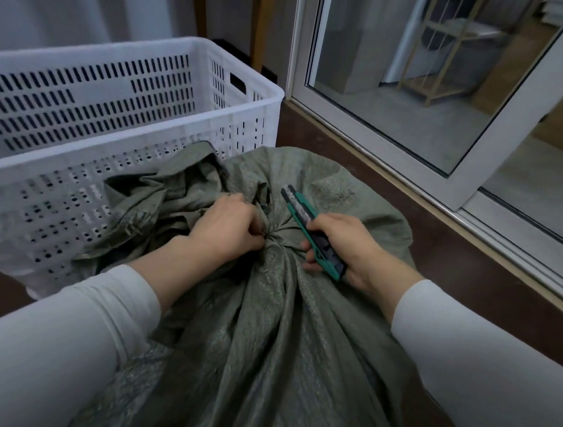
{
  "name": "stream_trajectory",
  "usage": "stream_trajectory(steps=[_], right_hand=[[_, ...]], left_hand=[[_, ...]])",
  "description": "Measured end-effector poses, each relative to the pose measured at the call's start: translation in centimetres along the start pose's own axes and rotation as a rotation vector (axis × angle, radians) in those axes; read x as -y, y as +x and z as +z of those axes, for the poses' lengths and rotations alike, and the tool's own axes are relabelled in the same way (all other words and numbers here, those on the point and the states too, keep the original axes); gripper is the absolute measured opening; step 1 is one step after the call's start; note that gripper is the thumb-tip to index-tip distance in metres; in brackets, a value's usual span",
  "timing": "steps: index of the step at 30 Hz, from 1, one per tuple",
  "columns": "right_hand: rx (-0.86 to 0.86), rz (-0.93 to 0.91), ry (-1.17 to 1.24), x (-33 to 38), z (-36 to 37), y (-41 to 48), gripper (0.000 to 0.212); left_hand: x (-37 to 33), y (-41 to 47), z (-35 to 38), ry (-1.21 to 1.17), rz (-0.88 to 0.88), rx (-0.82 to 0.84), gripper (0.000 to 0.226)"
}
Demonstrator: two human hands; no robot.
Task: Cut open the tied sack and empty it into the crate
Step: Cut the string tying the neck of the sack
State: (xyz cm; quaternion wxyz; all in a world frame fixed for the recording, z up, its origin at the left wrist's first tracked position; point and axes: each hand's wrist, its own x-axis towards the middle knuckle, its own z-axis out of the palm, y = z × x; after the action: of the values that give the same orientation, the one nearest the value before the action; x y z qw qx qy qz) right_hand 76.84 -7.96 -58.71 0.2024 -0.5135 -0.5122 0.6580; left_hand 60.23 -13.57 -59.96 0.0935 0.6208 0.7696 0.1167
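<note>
Grey-green woven fabric fills the whole bottom of the frame, that's the one sack (pixel 262 332), sitting right in front of the person and bunched tight to a knotted neck about dead centre. Two white sleeves come in from 7 and 4 o'clock. The left hand (pixel 227 223) is pinched down on the gathered neck, fingers curled into the folds right at the tie, so it's gripping the sack itself. The right hand (pixel 345 245) is wrapped around one green utility knife (pixel 309 228), with the blade end pointing up toward 11 o'clock and hovering just beside the knot; can't tell if the tip is actually touching fabric. The loose top of the sack flops over toward 10 o'clock and leans against the near wall of the crate (pixel 71 172). That's one white plastic crate with slotted sides and a handle cutout on the far end, and from what shows inside it looks like nothing's in there. Everything sits on a dark brown floor (pixel 363 173). Past the sack from 12 to 3 o'clock runs a white-framed sliding glass door (pixel 416 157) on its track, with a wooden rack and grey floor visible through the pane. Pale wall behind the crate at 11 o'clock.
</note>
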Motion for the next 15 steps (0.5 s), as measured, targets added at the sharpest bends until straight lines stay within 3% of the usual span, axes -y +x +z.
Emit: stream_trajectory(steps=[3, 7, 11, 15], right_hand=[[0.04, 0.032, -0.064, -0.6, 0.6, 0.3, 0.016], [0.056, 0.034, -0.337, -1.6, 0.7, 0.8, 0.016], [0.072, 0.048, -0.667, -2.9, -0.2, 0.8, 0.016], [0.085, 0.04, -0.762, -3.1, -0.6, 0.7, 0.012]], left_hand=[[0.7, 0.1, 0.6, 0.025, -0.051, 0.005, 0.049], [1.4, -0.1, 0.9, -0.052, -0.09, 0.043, 0.059], [1.1, -0.1, 1.1, -0.141, -0.096, 0.043, 0.041], [0.7, 0.0, 1.6, -0.207, -0.088, 0.063, 0.028]])
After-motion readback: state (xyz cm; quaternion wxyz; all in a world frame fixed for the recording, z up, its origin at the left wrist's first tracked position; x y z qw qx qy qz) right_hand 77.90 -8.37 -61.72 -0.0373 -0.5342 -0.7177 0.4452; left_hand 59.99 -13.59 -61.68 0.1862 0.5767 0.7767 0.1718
